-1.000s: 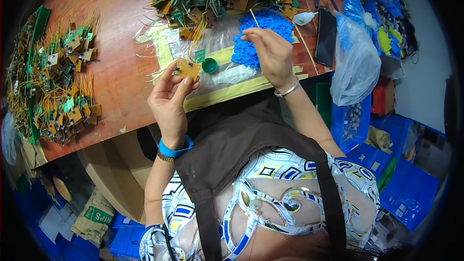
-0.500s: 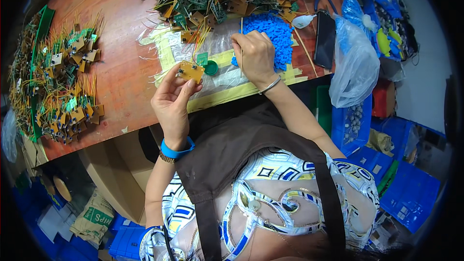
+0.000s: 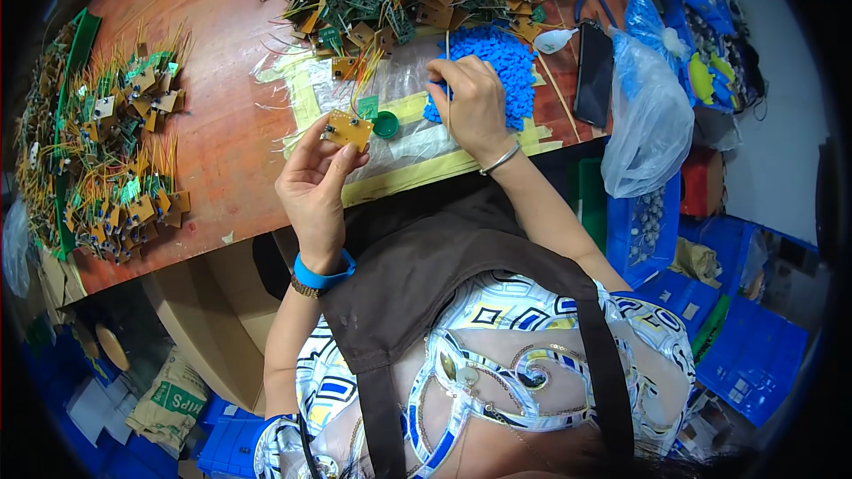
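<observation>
A tan circuit board (image 3: 349,131) with small black parts is pinched by its lower edge between the thumb and fingers of my left hand (image 3: 312,179). Yellow and red wires run up beside it, next to a small green circuit board (image 3: 367,107). My right hand (image 3: 474,108) is closed around a thin wooden stick (image 3: 448,46), held nearly upright at the left edge of a heap of small blue pieces (image 3: 510,66). The fingers partly hide the stick. Between my hands, a small round green cap (image 3: 385,125) rests on the taped work sheet.
Wired circuit boards (image 3: 382,0) pile up at the back. More boards (image 3: 133,204) lie on the left, beside a green divider (image 3: 82,44). To the right are another stick (image 3: 559,96), a black phone (image 3: 594,75), pliers (image 3: 596,2) and a plastic bag (image 3: 652,124).
My right hand has shifted slightly to the right and nearer me, taking the stick along. The board in my left hand is almost where it was.
</observation>
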`<state>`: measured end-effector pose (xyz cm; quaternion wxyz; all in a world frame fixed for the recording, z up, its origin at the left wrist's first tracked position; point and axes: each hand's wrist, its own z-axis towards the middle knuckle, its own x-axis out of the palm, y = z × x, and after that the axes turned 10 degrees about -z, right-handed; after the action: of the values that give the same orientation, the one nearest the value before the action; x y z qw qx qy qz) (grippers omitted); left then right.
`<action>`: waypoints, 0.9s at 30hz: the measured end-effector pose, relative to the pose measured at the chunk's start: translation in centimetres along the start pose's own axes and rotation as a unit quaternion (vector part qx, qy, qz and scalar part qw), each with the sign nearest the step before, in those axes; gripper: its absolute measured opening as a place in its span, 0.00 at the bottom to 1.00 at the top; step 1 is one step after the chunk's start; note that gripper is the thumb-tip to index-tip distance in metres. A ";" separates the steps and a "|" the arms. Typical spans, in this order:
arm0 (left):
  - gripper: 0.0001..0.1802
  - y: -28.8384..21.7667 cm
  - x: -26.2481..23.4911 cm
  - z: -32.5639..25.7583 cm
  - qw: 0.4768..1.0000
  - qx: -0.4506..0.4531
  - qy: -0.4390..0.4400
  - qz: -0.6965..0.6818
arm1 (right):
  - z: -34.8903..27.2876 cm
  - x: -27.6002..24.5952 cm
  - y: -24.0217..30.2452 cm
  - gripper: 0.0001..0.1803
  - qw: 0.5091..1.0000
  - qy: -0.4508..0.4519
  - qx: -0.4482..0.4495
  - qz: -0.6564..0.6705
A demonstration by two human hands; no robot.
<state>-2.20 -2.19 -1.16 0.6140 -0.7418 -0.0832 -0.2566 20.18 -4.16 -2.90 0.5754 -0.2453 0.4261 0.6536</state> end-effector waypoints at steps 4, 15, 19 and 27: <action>0.22 -0.3 0.3 0.0 1.000 0.000 0.007 -0.003 | 0.5 0.2 0.1 0.10 1.000 0.013 -0.010 -0.027; 0.23 -0.2 1.0 -0.1 0.999 -0.022 0.021 -0.018 | 1.0 -4.4 6.0 0.13 0.982 -0.077 -0.099 0.139; 0.22 -0.3 1.8 0.1 0.998 -0.008 0.048 -0.027 | 1.2 -3.4 7.3 0.13 0.981 -0.068 -0.132 0.128; 0.23 -0.4 1.5 -0.1 0.998 -0.019 0.041 -0.035 | 0.6 -2.9 7.6 0.15 0.980 -0.072 -0.108 0.152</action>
<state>-1.07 -2.48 -0.07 0.5936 -0.7387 -0.0785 -0.3096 13.61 -4.99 1.84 0.4681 -0.1907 0.3432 0.7917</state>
